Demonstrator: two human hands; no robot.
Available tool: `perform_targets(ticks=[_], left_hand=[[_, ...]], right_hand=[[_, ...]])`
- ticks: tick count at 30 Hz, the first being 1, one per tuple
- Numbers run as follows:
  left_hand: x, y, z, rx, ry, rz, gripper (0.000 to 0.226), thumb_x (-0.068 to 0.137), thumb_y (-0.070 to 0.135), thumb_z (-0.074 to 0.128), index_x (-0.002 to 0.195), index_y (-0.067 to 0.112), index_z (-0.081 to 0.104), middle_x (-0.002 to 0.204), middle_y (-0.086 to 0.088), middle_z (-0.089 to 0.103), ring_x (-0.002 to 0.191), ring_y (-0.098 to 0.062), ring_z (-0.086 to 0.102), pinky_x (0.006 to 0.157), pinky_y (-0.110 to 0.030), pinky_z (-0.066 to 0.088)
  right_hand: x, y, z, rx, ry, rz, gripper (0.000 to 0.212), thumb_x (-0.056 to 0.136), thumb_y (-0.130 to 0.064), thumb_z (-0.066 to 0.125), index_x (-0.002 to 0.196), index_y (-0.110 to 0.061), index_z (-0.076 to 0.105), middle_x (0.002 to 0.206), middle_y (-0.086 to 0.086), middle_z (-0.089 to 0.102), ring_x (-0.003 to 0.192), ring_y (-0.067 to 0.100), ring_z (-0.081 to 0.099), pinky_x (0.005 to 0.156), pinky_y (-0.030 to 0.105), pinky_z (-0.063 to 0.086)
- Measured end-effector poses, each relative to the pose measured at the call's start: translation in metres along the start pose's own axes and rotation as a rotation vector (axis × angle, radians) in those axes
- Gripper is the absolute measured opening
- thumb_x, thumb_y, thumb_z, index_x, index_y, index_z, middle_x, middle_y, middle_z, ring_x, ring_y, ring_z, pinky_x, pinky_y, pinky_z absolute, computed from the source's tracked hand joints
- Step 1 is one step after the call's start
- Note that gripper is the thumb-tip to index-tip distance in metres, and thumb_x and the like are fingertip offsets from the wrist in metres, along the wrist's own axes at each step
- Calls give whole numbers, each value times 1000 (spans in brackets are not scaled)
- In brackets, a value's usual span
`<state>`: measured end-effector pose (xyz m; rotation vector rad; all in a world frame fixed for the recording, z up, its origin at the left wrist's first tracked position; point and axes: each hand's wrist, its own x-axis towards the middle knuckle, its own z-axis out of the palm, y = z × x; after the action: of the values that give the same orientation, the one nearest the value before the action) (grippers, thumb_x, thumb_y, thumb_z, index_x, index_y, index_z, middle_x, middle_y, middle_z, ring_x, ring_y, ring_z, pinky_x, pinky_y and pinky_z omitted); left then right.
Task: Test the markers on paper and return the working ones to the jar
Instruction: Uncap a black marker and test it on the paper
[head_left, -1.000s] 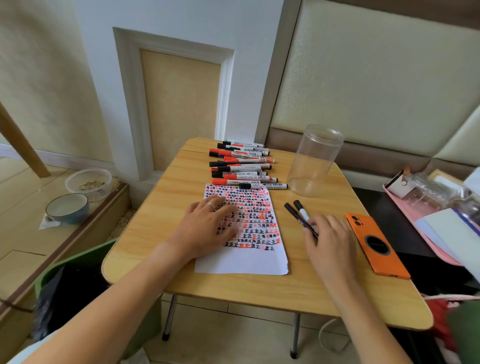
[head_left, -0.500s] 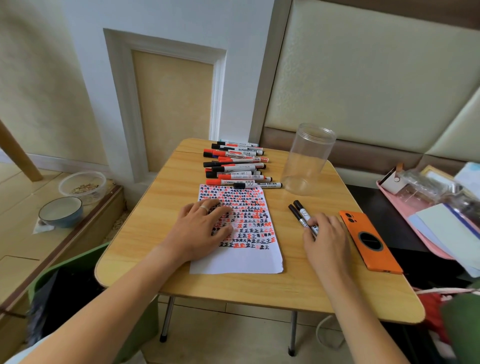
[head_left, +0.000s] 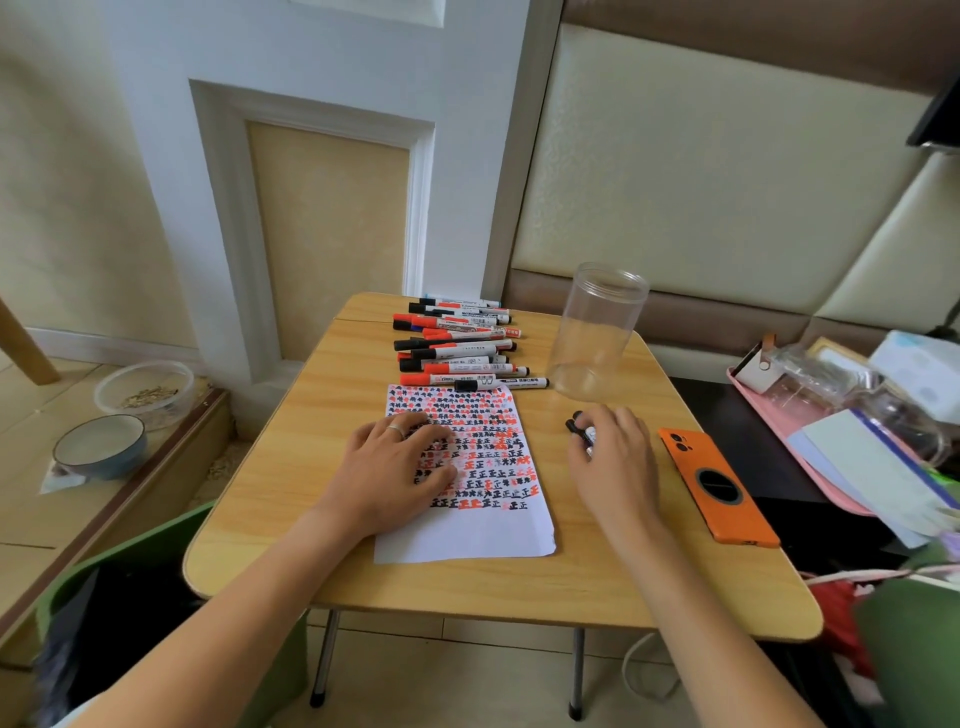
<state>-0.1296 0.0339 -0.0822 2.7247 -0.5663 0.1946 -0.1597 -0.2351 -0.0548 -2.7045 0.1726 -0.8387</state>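
A white sheet of paper (head_left: 467, 535) covered in red and black test marks lies mid-table. My left hand (head_left: 400, 467) presses flat on it, fingers spread. My right hand (head_left: 613, 462) curls over two black markers (head_left: 581, 429) to the right of the paper; only their black caps show past my fingers. Several red and black markers (head_left: 457, 348) lie in a row at the table's far side. An empty clear plastic jar (head_left: 597, 332) stands upright behind my right hand.
An orange phone (head_left: 717, 488) lies face down to the right of my right hand. The wooden table (head_left: 519, 587) has a pink tray (head_left: 810, 457) of clutter beyond its right edge. Two bowls (head_left: 104, 441) sit on a low ledge at left.
My right hand has closed over the two black markers and drawn them nearer the jar. The left hand stays on the paper. The camera has tilted down.
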Motion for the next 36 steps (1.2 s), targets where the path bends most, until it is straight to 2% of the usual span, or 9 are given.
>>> perform_targets(ticks=[4, 7, 9, 13, 19, 24, 28, 32, 36], left_hand=[[1, 1, -2, -7, 5, -5, 76, 83, 79, 19, 145, 45, 45, 156, 10, 39, 146, -15, 31, 119, -41, 13], [0, 1, -1, 0, 8, -10, 73, 85, 78, 20, 145, 46, 43, 156, 12, 37, 146, -13, 28, 119, -38, 11], [1, 0, 0, 10, 11, -8, 67, 88, 76, 23, 146, 46, 42, 156, 12, 36, 147, -12, 27, 119, -37, 10], [1, -2, 5, 6, 22, 3, 63, 92, 73, 26, 146, 46, 40, 157, 11, 35, 148, -12, 26, 121, -39, 9], [2, -4, 7, 9, 32, 12, 62, 93, 73, 27, 148, 46, 38, 158, 10, 34, 149, -13, 25, 122, -39, 6], [1, -1, 5, 12, 39, 12, 71, 86, 75, 18, 147, 46, 39, 158, 11, 33, 149, -13, 24, 121, -39, 6], [1, -1, 4, 4, 47, 9, 75, 90, 75, 26, 155, 37, 29, 161, 9, 31, 151, -13, 21, 121, -39, 7], [-2, 4, -1, -122, 192, -4, 87, 91, 78, 23, 161, 26, 16, 162, 4, 27, 151, -13, 16, 123, -38, 6], [-7, 11, -13, -367, 297, 92, 60, 101, 65, 28, 151, 33, 35, 133, 18, 53, 131, -2, 40, 110, -31, 25]], right_hand=[[40, -30, 16, 64, -93, -166, 9, 97, -13, 60, 99, -15, 68, 101, -2, 65, 95, 14, 57, 74, 26, 47], [72, -43, 38, 17, -138, -224, 13, 98, -9, 57, 100, -15, 68, 102, -2, 68, 95, 18, 59, 69, 27, 41], [88, -45, 51, -21, -165, -230, 17, 97, -3, 57, 102, -16, 68, 102, -1, 70, 97, 20, 60, 69, 31, 46], [103, -45, 66, -118, -220, -299, 20, 94, -3, 59, 104, -17, 67, 101, 0, 70, 100, 23, 61, 75, 39, 55], [109, -43, 78, -210, -224, -460, 15, 96, -8, 63, 107, -16, 68, 105, 1, 68, 102, 20, 57, 83, 33, 49], [111, -43, 73, -235, -180, -548, 16, 95, -11, 65, 109, -16, 70, 107, 1, 69, 105, 23, 58, 93, 35, 46], [102, -51, 47, -114, 14, -618, 14, 86, -11, 70, 97, -13, 62, 94, 1, 64, 89, 20, 56, 78, 31, 47], [58, -65, 12, 20, 34, -669, 13, 86, -10, 65, 96, -12, 58, 82, -2, 58, 72, 12, 47, 63, 21, 37], [5, -59, -2, 69, -33, -665, 15, 86, -12, 62, 98, -16, 54, 81, -6, 51, 72, 10, 42, 66, 21, 35]])
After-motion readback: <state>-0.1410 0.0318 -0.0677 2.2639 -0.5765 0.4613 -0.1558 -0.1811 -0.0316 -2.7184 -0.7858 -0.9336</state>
